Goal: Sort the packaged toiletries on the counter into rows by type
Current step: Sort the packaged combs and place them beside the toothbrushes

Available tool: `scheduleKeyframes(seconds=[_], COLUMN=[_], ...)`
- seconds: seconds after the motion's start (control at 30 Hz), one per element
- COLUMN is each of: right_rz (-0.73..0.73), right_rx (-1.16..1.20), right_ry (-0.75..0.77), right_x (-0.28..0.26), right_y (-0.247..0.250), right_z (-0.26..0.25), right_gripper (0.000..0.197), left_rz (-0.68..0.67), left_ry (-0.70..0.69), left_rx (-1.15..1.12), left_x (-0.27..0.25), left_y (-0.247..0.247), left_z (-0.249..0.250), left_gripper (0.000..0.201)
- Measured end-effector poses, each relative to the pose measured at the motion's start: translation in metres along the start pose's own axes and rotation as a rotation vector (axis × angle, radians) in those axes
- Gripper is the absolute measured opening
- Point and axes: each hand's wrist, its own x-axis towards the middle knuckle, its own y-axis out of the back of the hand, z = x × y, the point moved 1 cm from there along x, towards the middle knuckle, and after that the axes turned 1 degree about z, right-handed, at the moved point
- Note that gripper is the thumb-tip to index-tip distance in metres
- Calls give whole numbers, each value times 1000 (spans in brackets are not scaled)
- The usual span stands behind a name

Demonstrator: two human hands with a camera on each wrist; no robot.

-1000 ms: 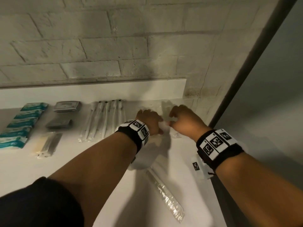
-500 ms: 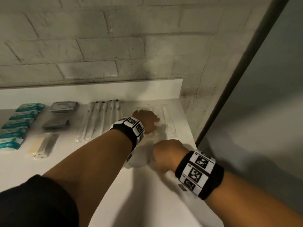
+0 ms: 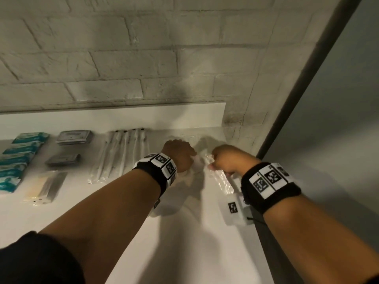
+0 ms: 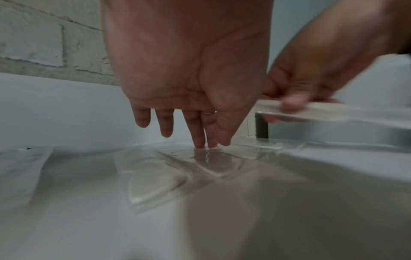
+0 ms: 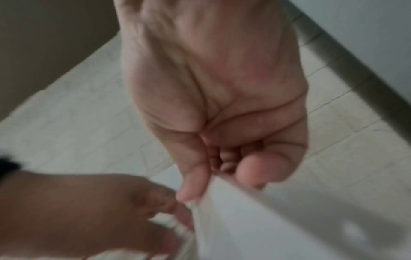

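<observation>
My left hand (image 3: 178,156) rests at the counter's back right, straight fingers (image 4: 200,140) pressing flat on clear plastic packets (image 4: 213,163) lying there. Just right of it, my right hand (image 3: 226,158) pinches a long clear-wrapped packet (image 3: 222,180) between thumb and forefinger (image 5: 191,186). The packet (image 5: 255,225) is lifted off the counter and slants back towards my wrist. In the left wrist view it (image 4: 338,115) hovers level above the surface.
Sorted rows lie to the left on the white counter (image 3: 184,247): teal packets (image 3: 19,156), grey boxes (image 3: 73,137), flat comb packets (image 3: 48,185), white wrapped toothbrushes (image 3: 121,154). A brick wall backs the counter; its right edge (image 3: 261,240) drops off close to my right wrist.
My right hand dipped to the counter's near right, took the long clear packet lying there, and has carried it back up beside my left hand. The left hand stayed pressing on the packets.
</observation>
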Motion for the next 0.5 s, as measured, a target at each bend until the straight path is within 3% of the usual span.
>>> scheduleKeyframes(seconds=[0.07, 0.2, 0.4, 0.5], right_rz=[114, 275, 91, 95], right_rx=[104, 43, -305, -345], right_ry=[-78, -92, -9, 20], right_x=[16, 32, 44, 45], right_y=[12, 16, -1, 1], right_z=[13, 41, 43, 42], right_gripper=[36, 44, 28, 27], left_rz=[4, -9, 166, 119], left_ry=[24, -19, -49, -36], left_rx=[-16, 1, -42, -2], left_x=[3, 7, 5, 11], left_y=[-3, 2, 10, 9], left_z=[0, 1, 11, 32], left_gripper=[41, 41, 39, 48])
